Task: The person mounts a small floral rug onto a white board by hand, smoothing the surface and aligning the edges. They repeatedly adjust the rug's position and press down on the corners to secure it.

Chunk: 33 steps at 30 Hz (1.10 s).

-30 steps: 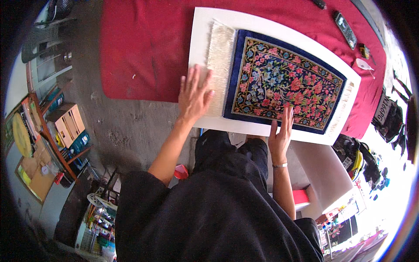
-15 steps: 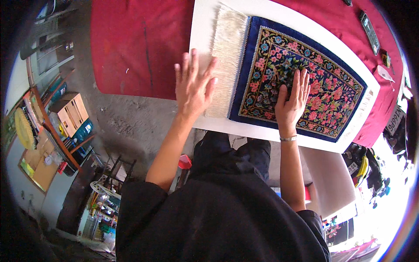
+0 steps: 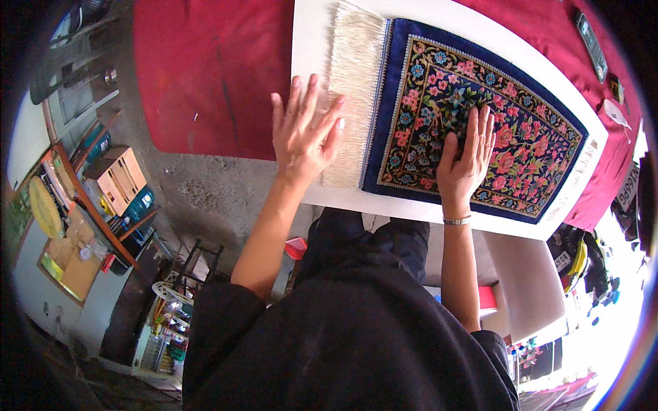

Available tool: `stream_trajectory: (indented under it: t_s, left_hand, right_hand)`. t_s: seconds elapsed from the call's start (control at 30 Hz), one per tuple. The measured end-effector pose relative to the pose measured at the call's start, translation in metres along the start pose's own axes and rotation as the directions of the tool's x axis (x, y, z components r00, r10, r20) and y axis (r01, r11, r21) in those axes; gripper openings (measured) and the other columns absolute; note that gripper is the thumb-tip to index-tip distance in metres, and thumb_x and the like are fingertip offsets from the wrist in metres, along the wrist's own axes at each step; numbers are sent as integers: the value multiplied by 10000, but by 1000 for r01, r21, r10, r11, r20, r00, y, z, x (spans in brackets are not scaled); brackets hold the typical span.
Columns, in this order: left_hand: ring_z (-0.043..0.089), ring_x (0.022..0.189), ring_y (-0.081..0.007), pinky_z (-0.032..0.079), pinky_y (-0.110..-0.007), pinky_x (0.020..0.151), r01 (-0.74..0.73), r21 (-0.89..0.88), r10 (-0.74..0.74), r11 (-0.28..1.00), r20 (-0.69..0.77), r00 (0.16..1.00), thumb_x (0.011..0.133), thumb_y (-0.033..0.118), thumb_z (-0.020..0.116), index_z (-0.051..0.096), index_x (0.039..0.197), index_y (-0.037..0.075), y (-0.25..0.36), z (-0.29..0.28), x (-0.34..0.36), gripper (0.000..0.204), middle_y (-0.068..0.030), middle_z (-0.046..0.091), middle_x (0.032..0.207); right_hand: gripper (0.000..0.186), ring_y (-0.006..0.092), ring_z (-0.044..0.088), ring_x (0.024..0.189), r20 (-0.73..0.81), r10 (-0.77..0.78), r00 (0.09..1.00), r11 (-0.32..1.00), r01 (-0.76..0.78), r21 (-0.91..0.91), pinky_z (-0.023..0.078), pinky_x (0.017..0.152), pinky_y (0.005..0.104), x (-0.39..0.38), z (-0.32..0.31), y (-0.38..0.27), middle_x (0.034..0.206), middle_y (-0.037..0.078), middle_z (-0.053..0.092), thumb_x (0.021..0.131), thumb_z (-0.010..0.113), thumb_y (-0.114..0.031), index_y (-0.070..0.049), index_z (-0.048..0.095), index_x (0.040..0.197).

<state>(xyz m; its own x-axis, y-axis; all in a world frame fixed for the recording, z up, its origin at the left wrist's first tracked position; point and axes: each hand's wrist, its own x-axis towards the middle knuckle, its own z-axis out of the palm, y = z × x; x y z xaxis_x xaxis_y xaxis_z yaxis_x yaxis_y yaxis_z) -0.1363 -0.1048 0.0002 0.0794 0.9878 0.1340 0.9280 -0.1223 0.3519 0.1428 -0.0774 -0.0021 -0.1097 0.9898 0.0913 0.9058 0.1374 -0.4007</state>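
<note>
A dark blue rug [image 3: 510,137] with a pink, blue and gold floral pattern lies on a white board [image 3: 312,38]. A long cream fringe [image 3: 353,51] runs down its left end. My left hand [image 3: 305,137], fingers spread, is over the board's left part beside the fringe; whether it touches is unclear. My right hand [image 3: 465,157], wearing a metal wristband, lies flat on the rug's pile with fingers stretched out and nothing held.
The board rests on red cloth [image 3: 205,82]. At the right are a black elongated device [image 3: 591,44], a small white item [image 3: 615,113] and motorbike parts [image 3: 579,264]. Shelving with a wooden crate [image 3: 116,178] stands left; a pale padded piece [image 3: 521,288] is below.
Compared with a second ago, my right hand has moved up from the rug's lower edge onto its middle. My left hand is slightly higher. The rug and board appear further right in view.
</note>
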Motion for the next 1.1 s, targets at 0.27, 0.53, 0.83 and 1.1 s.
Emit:
stream_trajectory:
  t_s: [0.27, 0.53, 0.83, 1.1]
  left_hand:
    - [403, 1437, -370, 165, -554, 1212, -24, -23, 22, 999, -61, 998, 864, 202, 713, 726, 1232, 242, 4, 0, 3, 370, -159, 515, 1486]
    - [407, 1438, -350, 126, -553, 1219, -19, 18, 21, 1000, -72, 997, 858, 211, 711, 758, 1121, 242, -3, 0, 7, 269, -131, 534, 1476]
    - [414, 1433, -351, 164, -544, 1213, -55, -85, 51, 995, -53, 997, 871, 214, 687, 729, 1224, 233, 12, -1, 14, 356, -133, 522, 1487]
    - [427, 1424, -348, 170, -538, 1214, -33, 63, 35, 997, -34, 999, 881, 213, 689, 754, 1183, 226, 0, 2, 4, 309, -97, 585, 1429]
  right_hand:
    - [536, 359, 375, 1447, -7, -7, 1000, 1000, 8, 8, 284, 1176, 501, 2, -1, -1, 1549, 195, 413, 993, 561, -209, -36, 439, 1486]
    - [536, 359, 380, 1445, -5, 0, 1000, 1000, 0, 12, 284, 1175, 499, 2, -3, -3, 1546, 196, 417, 992, 563, -211, -31, 443, 1482]
    - [542, 362, 379, 1445, 9, 15, 1000, 1000, -16, 20, 284, 1176, 502, 1, -2, -1, 1545, 196, 418, 979, 572, -199, -33, 448, 1480]
    - [541, 361, 369, 1451, 9, 19, 1000, 999, -19, 30, 286, 1176, 504, 2, -1, 0, 1552, 187, 411, 981, 571, -205, -41, 447, 1482]
